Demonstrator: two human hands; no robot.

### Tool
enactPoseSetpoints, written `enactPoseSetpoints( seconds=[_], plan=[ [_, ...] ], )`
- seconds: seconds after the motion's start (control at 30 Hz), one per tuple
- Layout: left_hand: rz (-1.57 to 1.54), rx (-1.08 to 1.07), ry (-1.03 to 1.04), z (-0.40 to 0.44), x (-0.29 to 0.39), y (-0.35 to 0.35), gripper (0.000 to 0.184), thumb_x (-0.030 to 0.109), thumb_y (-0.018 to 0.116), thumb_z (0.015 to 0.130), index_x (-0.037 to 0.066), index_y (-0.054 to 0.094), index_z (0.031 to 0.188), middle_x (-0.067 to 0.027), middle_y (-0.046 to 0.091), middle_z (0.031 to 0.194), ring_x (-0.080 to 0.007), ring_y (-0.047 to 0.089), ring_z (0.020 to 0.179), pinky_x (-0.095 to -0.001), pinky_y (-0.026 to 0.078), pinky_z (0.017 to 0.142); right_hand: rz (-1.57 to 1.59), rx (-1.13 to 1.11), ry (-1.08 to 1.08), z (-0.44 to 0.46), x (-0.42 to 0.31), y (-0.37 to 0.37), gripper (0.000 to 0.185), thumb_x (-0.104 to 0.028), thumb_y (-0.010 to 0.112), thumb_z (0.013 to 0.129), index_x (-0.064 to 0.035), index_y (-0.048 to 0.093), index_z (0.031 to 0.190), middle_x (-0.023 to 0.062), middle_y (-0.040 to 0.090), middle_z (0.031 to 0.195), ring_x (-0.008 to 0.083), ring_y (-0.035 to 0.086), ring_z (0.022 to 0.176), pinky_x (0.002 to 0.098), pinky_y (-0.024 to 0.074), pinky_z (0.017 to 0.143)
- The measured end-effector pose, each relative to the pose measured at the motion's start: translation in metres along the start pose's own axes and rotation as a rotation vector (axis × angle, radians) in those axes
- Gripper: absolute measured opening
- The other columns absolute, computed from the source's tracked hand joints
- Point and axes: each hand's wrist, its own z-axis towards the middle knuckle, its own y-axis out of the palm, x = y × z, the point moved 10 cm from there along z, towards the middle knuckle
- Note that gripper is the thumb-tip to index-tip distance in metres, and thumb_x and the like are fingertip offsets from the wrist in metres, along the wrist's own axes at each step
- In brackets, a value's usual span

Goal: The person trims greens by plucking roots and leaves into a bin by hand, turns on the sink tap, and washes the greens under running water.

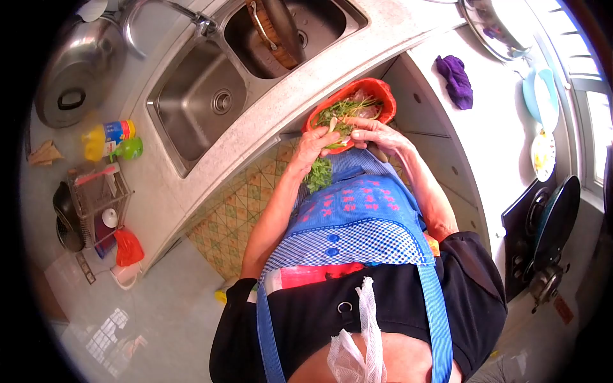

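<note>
My left hand (311, 148) is closed around the stems of a bunch of leafy green herbs (318, 175), whose leaves hang below it over the floor. Close beside it, my right hand (377, 135) has its fingers pinched together at the green stems between the two hands. Just beyond both hands is a red plastic bag (387, 96), its mouth spread wide. Loose green stems and leaves (351, 110) lie inside it, along with some clear plastic. The blue apron (348, 195) covers my lap below the hands.
Ahead is a double steel sink (198, 96), with a wooden board (271, 32) standing in its far basin. A purple cloth (455, 82) lies on the right counter, near a black wok (557, 217). Yellow and green bottles (102, 139) and a dish rack (99, 198) are at left.
</note>
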Motion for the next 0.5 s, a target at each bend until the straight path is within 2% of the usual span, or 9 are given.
enactPoseSetpoints(
  seconds=[0.17, 0.27, 0.33, 0.37, 0.43, 0.5],
  plan=[
    [-0.159, -0.043, -0.099, -0.007, -0.003, 0.004, 0.024, 0.023, 0.06, 0.083, 0.005, 0.062, 0.099, 0.0046, 0.059, 0.082, -0.0001, 0.04, 0.054, -0.0151, 0.027, 0.043, -0.095, -0.065, -0.047, 0.008, 0.009, -0.008, 0.059, -0.027, 0.06, 0.082, -0.0065, 0.038, 0.133, -0.0028, 0.051, 0.078, 0.0049, 0.043, 0.064, 0.0149, 0.0316, 0.039],
    [-0.251, -0.117, -0.18, -0.007, -0.02, 0.006, 0.024, 0.024, 0.06, 0.083, 0.005, 0.062, 0.098, 0.003, 0.058, 0.079, -0.0005, 0.04, 0.053, -0.0154, 0.026, 0.043, -0.166, -0.09, 0.008, 0.008, 0.025, -0.015, 0.061, -0.03, 0.06, 0.083, -0.0067, 0.037, 0.134, -0.0034, 0.049, 0.076, 0.005, 0.042, 0.064, 0.0151, 0.034, 0.045],
    [-0.309, -0.16, -0.27, -0.007, -0.034, 0.008, 0.022, 0.024, 0.06, 0.084, 0.003, 0.062, 0.092, 0.0052, 0.05, 0.066, -0.0011, 0.036, 0.047, -0.0163, 0.026, 0.043, -0.105, -0.108, 0.101, 0.007, 0.039, -0.018, 0.061, -0.03, 0.06, 0.084, -0.006, 0.036, 0.134, -0.0037, 0.046, 0.074, 0.0057, 0.041, 0.064, 0.0159, 0.0355, 0.052],
    [-0.309, -0.16, -0.269, -0.006, -0.037, 0.008, 0.022, 0.024, 0.06, 0.084, 0.003, 0.062, 0.092, 0.0052, 0.05, 0.066, -0.0011, 0.036, 0.047, -0.0163, 0.026, 0.043, -0.105, -0.108, 0.102, 0.007, 0.041, -0.015, 0.061, -0.03, 0.06, 0.084, -0.006, 0.036, 0.134, -0.0037, 0.046, 0.074, 0.0057, 0.041, 0.064, 0.0159, 0.0355, 0.052],
    [-0.166, -0.069, -0.231, 0.001, -0.043, -0.003, 0.022, 0.024, 0.06, 0.084, 0.003, 0.061, 0.09, 0.0051, 0.05, 0.065, -0.0011, 0.035, 0.045, -0.017, 0.025, 0.042, 0.053, -0.051, 0.09, 0.009, 0.043, -0.013, 0.06, -0.027, 0.058, 0.085, -0.0052, 0.034, 0.135, -0.0034, 0.044, 0.074, 0.0063, 0.041, 0.064, 0.0175, 0.0367, 0.057],
    [-0.088, -0.013, -0.223, 0.009, -0.05, -0.008, 0.021, 0.024, 0.06, 0.084, 0.003, 0.06, 0.09, 0.0051, 0.049, 0.065, -0.0011, 0.034, 0.045, -0.017, 0.025, 0.041, 0.094, -0.057, 0.088, 0.02, 0.058, -0.017, 0.058, -0.023, 0.056, 0.087, -0.0043, 0.031, 0.136, -0.0032, 0.044, 0.075, 0.0068, 0.041, 0.065, 0.0183, 0.0373, 0.057]
  ],
)
